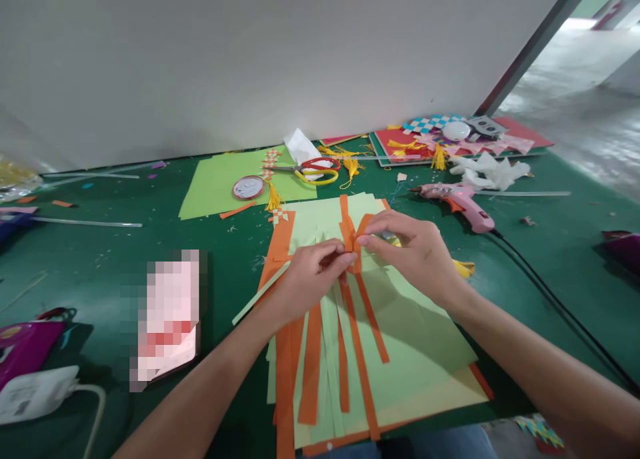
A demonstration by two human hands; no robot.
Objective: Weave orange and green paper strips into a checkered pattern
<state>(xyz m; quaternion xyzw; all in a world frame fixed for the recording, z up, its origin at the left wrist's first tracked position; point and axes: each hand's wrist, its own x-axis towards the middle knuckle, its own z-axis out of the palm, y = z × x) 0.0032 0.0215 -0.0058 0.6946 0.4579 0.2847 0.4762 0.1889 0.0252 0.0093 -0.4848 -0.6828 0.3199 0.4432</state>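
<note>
So the biggest thing here is a dark green tabletop (575,245) filling most of the frame. Lower centre there's a stack of pale green paper sheets (425,359), and behind it, upper left of centre, a flat bright lime-green sheet (215,175). Both hands are over the stack, mid-frame: the left hand (315,272) and right hand (415,245) each have thumb and fingertips pinched on narrow orange paper strips (349,235), though I can't tell which layer each one's got. Upper right lies a pink plastic glue gun (467,205) with an orange trigger. Red-and-yellow-handled scissors (315,170) sit upper centre, near a round, shallow container (249,187) and, smallest, a yellow thread tassel (274,197).
</note>
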